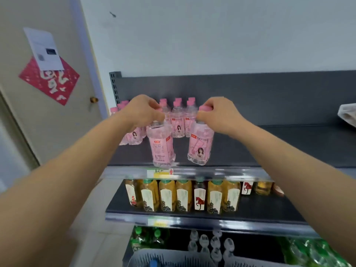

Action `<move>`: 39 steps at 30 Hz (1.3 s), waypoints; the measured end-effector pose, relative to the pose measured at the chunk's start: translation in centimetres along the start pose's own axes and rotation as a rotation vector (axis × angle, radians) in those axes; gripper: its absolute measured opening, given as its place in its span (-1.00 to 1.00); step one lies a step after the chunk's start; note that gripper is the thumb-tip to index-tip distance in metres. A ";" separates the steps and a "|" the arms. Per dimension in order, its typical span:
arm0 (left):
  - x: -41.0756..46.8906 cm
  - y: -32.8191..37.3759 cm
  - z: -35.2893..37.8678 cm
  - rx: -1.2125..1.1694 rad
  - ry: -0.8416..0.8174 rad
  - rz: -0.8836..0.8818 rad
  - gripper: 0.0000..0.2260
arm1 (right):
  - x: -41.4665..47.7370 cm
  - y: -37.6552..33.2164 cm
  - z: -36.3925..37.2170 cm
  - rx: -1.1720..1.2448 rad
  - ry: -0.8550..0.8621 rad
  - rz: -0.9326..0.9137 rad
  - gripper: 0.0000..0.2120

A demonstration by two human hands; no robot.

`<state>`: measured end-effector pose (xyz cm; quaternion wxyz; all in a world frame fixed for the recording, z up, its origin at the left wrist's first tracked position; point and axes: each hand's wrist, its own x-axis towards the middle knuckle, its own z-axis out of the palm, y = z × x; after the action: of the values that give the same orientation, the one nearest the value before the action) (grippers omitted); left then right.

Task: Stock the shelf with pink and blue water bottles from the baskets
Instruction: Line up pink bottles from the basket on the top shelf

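**While a dark shop shelf is waiting, two hands are holding pink bottles by the caps**

Because the grey top shelf (289, 143) is lying just under the fingers, both arms are reaching forward at its level. The left hand (143, 112) is curling its fingers round the cap and neck of one pink bottle (162, 149). The right hand (217, 114) is pinching the pink cap of a second pink bottle (200, 147).

Both bottles are hanging straight down from the fingers at the shelf's front edge. Whether their bases are touching it is unclear. Gripping by the top is, I judge, leaving the bodies free to slot in front of the stocked pink row (178, 122) standing just beyond the fingertips.

Far below the fingers, a grey basket (173, 259) is showing one blue cap (153, 264).

Below the right fingers, a label (201, 138) is reading "PEACH SODA" above a small cartoon portrait. Print on the left bottle is blurring past reading, as is the yellow price tag (159, 173) beneath it.
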<state>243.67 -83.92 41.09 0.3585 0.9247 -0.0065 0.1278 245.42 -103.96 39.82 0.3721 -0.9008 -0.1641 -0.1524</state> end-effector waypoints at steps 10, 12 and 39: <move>7.2 -8.1 -1.1 0.159 -0.024 0.004 -0.62 | 8.2 -1.4 9.0 -0.119 -0.196 -0.076 -0.98; 8.1 -9.5 -0.9 0.119 -0.017 0.011 -0.60 | 8.8 -1.2 10.4 -0.116 -0.196 -0.079 -0.85; 11.1 -20.3 5.9 -0.012 -0.046 -0.225 -0.76 | 11.1 3.8 20.7 0.103 -0.237 0.271 -0.44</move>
<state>257.84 -71.89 26.11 0.3760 0.9201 0.0885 0.0652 260.15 -89.57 27.84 0.4128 -0.9061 -0.0917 0.0150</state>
